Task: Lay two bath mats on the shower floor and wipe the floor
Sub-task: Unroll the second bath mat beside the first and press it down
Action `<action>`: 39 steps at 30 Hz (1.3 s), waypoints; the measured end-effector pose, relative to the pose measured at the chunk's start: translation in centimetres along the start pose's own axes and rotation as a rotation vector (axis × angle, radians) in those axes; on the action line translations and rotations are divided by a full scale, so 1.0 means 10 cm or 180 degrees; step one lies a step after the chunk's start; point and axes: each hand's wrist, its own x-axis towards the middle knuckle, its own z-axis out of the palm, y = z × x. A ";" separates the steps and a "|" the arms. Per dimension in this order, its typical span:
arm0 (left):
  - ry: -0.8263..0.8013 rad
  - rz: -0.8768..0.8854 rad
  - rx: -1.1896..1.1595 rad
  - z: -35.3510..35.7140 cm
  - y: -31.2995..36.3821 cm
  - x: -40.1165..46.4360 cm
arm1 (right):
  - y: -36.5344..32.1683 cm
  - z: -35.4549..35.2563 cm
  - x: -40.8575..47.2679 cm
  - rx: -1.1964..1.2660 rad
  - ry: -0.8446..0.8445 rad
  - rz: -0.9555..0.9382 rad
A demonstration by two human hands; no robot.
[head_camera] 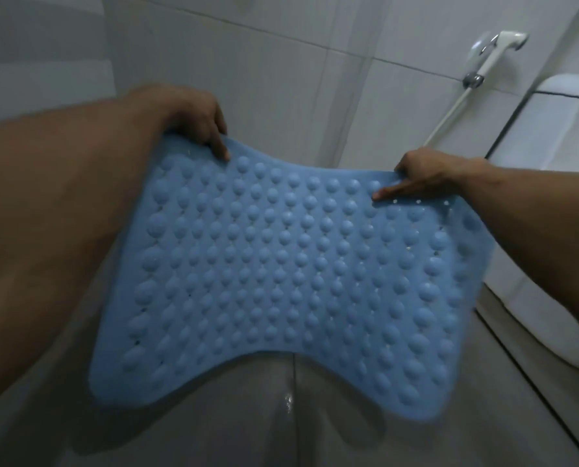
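A light blue rubber bath mat [281, 274] covered in round bumps hangs in the air in front of me, above the grey shower floor [234, 426]. My left hand [193, 119] pinches its far left corner. My right hand [423, 173] grips the far right corner, with a finger laid on top of the mat. The mat sags between the two hands and its near edge hangs free. A wet patch shines on the floor under the mat's near edge. Only this one mat is in view.
White tiled walls [281, 79] close the space ahead. A white toilet [534, 203] stands at the right, with a white hand sprayer [497, 52] and its hose on the wall above it.
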 end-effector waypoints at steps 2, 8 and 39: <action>-0.0308 -0.0134 -0.0050 0.02 0.05 0.05 | 0.05 0.07 -0.04 0.0121 -0.0303 0.0042; -0.1093 -0.0267 0.0232 0.81 0.04 0.05 | 0.29 0.80 -0.12 0.0143 -0.1086 0.0072; -0.0192 -0.0831 0.0330 4.62 -0.31 -0.37 | 0.02 4.25 -0.76 0.0887 -0.0422 0.0238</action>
